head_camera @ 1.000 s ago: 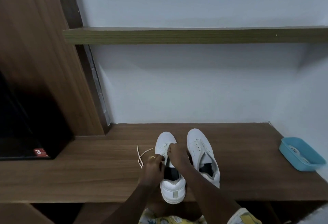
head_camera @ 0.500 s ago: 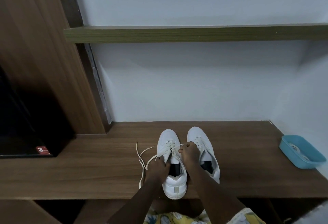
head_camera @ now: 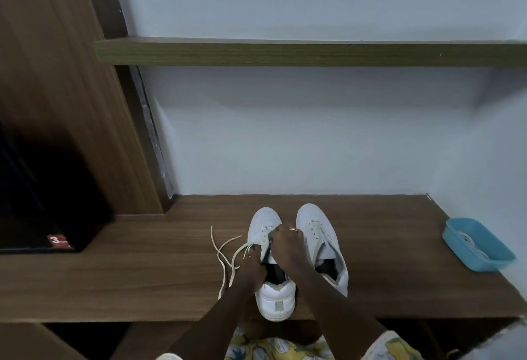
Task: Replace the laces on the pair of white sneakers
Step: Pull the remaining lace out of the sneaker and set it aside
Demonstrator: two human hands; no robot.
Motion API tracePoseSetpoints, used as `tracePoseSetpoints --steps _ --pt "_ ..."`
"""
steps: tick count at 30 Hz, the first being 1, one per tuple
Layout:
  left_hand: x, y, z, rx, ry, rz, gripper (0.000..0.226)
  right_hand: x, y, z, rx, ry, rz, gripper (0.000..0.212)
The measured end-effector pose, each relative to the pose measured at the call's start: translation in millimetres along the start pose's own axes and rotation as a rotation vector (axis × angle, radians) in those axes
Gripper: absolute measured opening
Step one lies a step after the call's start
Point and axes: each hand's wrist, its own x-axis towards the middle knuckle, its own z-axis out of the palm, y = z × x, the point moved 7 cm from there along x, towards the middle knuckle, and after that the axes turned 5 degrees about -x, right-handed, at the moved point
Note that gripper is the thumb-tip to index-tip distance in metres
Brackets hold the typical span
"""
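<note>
Home storage nook: a built-in wooden desk, wall shelf and tall cabinet panel

Head view, the only one; wide-angle.
Station: we hold it above the near edge of the desk, over our lap.
Facing: forward and down, square to the wall. The shelf crosses the upper frame and the cabinet fills the left.
Nearness: close. Our forearms enter at the bottom edge. The left hand and right hand meet low at centre on the sneakers, with the lace just left of them.
Reach: we take in the desk's full depth to the wall, and the tray at the right edge. The wall takes most of the frame.
</note>
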Motion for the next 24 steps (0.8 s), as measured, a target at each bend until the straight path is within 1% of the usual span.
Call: tracePoseSetpoints --steps 3,5,6,7,9,11,12,14,16,17,19,20,21,24 --pt "14.0 -25.1 12.0 -0.118 0.05 0.01 0.042 1.3 -2.9 0.8 -0.075 -0.06 0.024 0.031" --pt "4.9 -14.1 5.4 -0.152 0.096 0.039 0.043 0.8 -3.7 0.3 -0.1 -0.07 0.002 0.03" --pt "-4.3 -3.4 -0.2 -0.171 0.111 0.051 0.038 -0.3 -2.5 0.8 -0.11 -0.077 0.005 0.029" --pt "-7.5 0.4 -2.0 -0.216 0.115 0.059 0.034 -3.6 -0.7 -1.6 -0.117 -0.068 0.018 0.027" --pt "-9.3 3.7 -4.6 -0.262 0.132 0.08 0.032 -8.4 3.8 -13.0 -0.12 0.036 0.059 0.02" --pt "-8.7 2.4 -5.1 -0.244 0.145 0.118 0.036 -8.9 16.3 -9.8 -0.124 0.097 0.126 0.032" --pt "-7.4 0.3 -4.6 -0.245 0.143 0.136 0.042 -8.0 25.1 -8.3 -0.103 0.132 0.168 0.035" --pt "-8.2 1.2 -6.6 -0.234 0.151 0.147 0.052 -8.8 43.3 -9.3 -0.068 0.162 0.282 0.032" --pt "-10.5 2.7 -8.7 -0.226 0.16 0.136 0.051 -13.0 55.5 -17.3 -0.075 0.187 0.374 0.03" --pt "-10.7 2.6 -9.1 -0.209 0.166 0.135 0.049 -16.3 61.1 -20.8 -0.085 0.187 0.417 0.026" --pt "-12.7 5.1 -10.5 -0.178 0.162 0.126 0.047 -20.3 68.8 -16.8 -0.034 0.104 0.503 0.017" --pt "-13.7 5.3 -10.0 -0.157 0.149 0.118 0.048 -20.7 71.3 -12.0 -0.03 0.067 0.54 0.02" --pt "-13.4 5.1 -8.3 -0.131 0.144 0.119 0.05 -19.6 70.0 -7.5 -0.03 0.034 0.526 0.024" --pt "-15.8 7.0 -9.8 -0.119 0.159 0.134 0.05 -11.5 52.3 0.6 -0.007 0.014 0.331 0.03"
